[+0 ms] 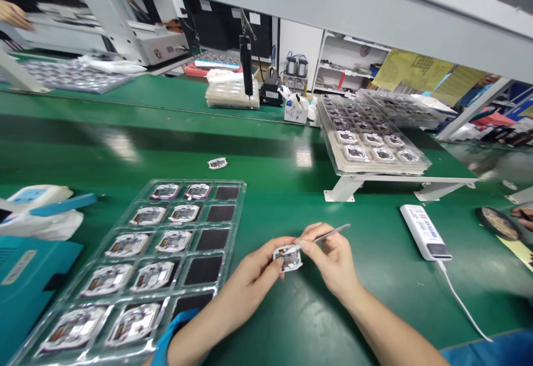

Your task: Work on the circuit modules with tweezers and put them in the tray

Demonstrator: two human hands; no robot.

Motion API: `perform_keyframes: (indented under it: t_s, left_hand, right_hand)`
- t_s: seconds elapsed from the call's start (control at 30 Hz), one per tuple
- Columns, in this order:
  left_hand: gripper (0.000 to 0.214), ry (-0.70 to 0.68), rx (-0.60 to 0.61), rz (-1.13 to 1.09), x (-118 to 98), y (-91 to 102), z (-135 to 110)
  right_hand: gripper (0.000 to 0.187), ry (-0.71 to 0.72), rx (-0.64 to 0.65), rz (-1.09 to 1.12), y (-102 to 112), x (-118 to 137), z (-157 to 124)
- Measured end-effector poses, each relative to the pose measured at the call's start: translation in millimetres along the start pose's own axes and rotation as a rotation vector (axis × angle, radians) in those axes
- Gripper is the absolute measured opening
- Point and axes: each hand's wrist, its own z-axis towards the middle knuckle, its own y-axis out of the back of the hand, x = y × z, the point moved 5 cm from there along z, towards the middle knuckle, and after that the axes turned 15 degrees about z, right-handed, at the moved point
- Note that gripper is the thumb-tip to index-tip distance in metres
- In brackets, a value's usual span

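My left hand (254, 280), with a blue band (177, 327) around its wrist, pinches a small white-framed electronic module (292, 262) above the green bench. In my right hand (335, 263) is a thin metal tool that looks like tweezers (333, 233); its tip points down onto the module's upper left part. Whether the tip touches anything there is too small to tell. To the left lies a clear compartment tray (236, 227). Similar modules (175, 241) fill its left and middle columns, while dark pads show in the right column.
A single module (217, 163) lies beyond the tray. Stacked trays of modules (345, 169) stand on a raised shelf at right. Below it are a white device (425, 232) with a cable and a black round object (498, 223). A teal box (33, 294) sits far left. Another person's hand (525, 216) shows at right.
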Motion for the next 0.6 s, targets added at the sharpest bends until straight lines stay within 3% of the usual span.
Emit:
perform_keyframes:
  t_s: [0.17, 0.4, 0.6]
  left_hand:
    - [0.037, 0.056, -0.040, -0.107, 4.7, -0.1, 0.5]
    - [0.039, 0.204, -0.131, -0.475, 6.1, -0.3, -0.5]
    - [0.042, 0.178, -0.122, -0.403, 3.3, -2.7, -1.3]
  right_hand:
    - [0.007, 0.001, -0.004, -0.001, -1.7, -1.8, -1.1]
    - [0.008, 0.064, -0.107, 0.073, 2.9, 0.3, -2.9]
    - [0.009, 0.089, -0.082, 0.053, -1.2, -0.4, -4.7]
